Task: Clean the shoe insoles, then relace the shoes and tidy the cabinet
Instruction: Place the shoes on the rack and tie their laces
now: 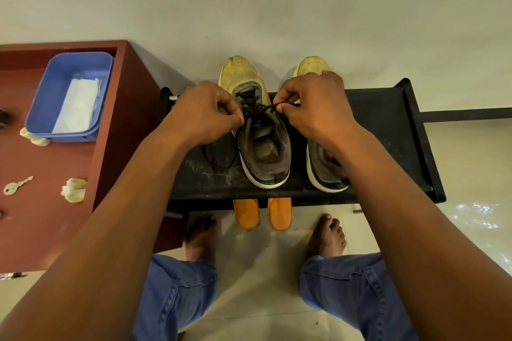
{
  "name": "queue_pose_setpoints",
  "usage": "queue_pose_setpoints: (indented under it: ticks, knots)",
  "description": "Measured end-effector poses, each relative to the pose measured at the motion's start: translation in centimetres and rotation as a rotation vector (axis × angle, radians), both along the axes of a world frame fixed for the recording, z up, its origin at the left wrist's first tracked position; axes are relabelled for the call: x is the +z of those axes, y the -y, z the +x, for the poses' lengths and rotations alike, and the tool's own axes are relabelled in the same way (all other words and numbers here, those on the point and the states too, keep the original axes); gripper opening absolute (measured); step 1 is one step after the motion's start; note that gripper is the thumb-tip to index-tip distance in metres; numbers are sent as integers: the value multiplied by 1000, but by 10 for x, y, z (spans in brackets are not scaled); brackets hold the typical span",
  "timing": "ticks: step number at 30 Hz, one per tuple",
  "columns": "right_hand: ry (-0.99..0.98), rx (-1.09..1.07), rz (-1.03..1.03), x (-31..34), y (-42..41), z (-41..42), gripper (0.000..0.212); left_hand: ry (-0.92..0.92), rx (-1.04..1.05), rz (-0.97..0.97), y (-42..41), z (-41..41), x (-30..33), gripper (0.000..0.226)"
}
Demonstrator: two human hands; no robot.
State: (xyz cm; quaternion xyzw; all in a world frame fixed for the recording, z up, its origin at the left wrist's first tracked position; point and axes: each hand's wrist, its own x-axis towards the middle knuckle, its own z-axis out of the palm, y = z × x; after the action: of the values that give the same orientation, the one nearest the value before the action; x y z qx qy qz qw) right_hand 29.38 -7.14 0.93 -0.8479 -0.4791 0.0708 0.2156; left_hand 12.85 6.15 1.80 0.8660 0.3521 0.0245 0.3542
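Note:
Two yellow running shoes stand side by side on the top shelf of a black shoe rack [388, 124], toes pointing to the wall. The left shoe [260, 147] has a black lace [260, 109] stretched across its upper eyelets. My left hand [205, 116] pinches one end of the lace and my right hand [313, 108] pinches the other, both just above the shoe's tongue. The right shoe [321, 163] is partly hidden under my right wrist. A dark flat insole [219, 155] lies on the shelf left of the left shoe.
Two orange insoles [261, 213] stick out from the shelf below. A red-brown cabinet [55, 147] on the left carries a blue tub [69, 97] with a white cloth, crumpled tissues [73, 189] and a key [16, 185]. My bare feet and jeans are below.

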Motion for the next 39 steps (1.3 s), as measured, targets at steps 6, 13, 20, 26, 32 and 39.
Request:
queue_pose_setpoints:
  ticks: [6, 13, 20, 26, 32, 39]
  knots:
    - [-23, -78, -46, 9, 7, 6, 6, -17, 53, 68, -2, -3, 4, 12]
    - [-79, -61, -122, 10, 8, 7, 7, -149, 69, 61, -5, -6, 2, 13]
    - [-144, 74, -187, 11, 5, -6, 50, -281, 72, -165, -3, 0, -2, 112]
    - [139, 52, -280, 2, 2, -27, 65, -346, 39, 177, 30, 16, -20, 77]
    - [164, -58, -290, -11, -1, -38, 39, -247, 120, 426, 47, 23, -35, 77]
    - [172, -174, -245, -7, -1, -39, 26, -185, 119, 492, 46, 23, -39, 51]
